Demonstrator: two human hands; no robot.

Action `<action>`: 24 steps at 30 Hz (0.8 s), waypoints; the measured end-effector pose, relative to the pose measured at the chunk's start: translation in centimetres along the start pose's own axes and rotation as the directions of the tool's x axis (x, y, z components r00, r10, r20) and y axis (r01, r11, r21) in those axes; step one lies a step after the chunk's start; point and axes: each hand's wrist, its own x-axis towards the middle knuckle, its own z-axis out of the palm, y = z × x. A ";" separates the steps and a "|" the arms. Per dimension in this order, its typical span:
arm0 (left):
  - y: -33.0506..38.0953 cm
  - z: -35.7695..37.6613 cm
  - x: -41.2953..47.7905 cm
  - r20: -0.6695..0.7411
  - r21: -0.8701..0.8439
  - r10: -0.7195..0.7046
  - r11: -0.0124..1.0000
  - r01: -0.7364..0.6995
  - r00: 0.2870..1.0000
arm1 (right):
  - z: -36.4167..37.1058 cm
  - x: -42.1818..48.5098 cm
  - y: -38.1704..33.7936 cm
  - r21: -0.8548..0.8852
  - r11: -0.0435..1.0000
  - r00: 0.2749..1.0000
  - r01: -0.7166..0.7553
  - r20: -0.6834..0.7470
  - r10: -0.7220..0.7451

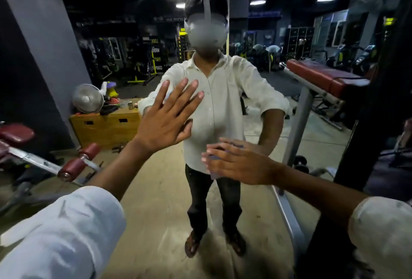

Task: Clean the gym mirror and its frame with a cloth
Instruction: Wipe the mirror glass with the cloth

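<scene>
Left grip (169, 120) flat, released, on large glass gym mirror (156, 189), likely bracing. Right grip (238, 162), fingers straight, presses pale cloth (213, 171) there to wipe.

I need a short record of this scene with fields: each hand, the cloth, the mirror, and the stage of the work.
left hand: flat against the mirror, fingers straight and spread, holds nothing
right hand: lower than the left, presses the cloth against the glass
cloth: pale, mostly hidden under the right hand
mirror: reflects the person, and a wooden box with a fan on it
stage: cloth is on the glass, not on the frame
</scene>
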 end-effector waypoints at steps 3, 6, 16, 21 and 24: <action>-0.1 0.0 0.1 0.011 0.004 0.001 1.000 -0.001 1.000 | 0.3 -0.1 -0.2 -0.014 0.984 0.983 -0.175 -0.052 0.174; -0.1 -0.4 0.1 0.028 0.000 0.004 1.000 -0.004 1.000 | 1.0 -1.5 -1.8 -0.039 0.999 0.999 0.031 0.011 -0.030; -5.0 -4.3 12.3 -0.117 0.014 -0.125 0.992 0.127 0.985 | -5.2 2.1 13.7 0.003 0.950 0.940 -0.311 -0.142 0.309; -6.3 -5.2 18.6 -0.156 0.041 -0.123 0.991 0.130 0.980 | -8.6 0.4 23.8 0.002 0.833 0.798 -0.553 -0.285 0.531; -5.7 -5.2 20.3 -0.164 0.051 -0.175 0.981 0.185 0.971 | -9.8 0.2 26.1 0.241 0.492 0.380 -0.837 -0.392 0.838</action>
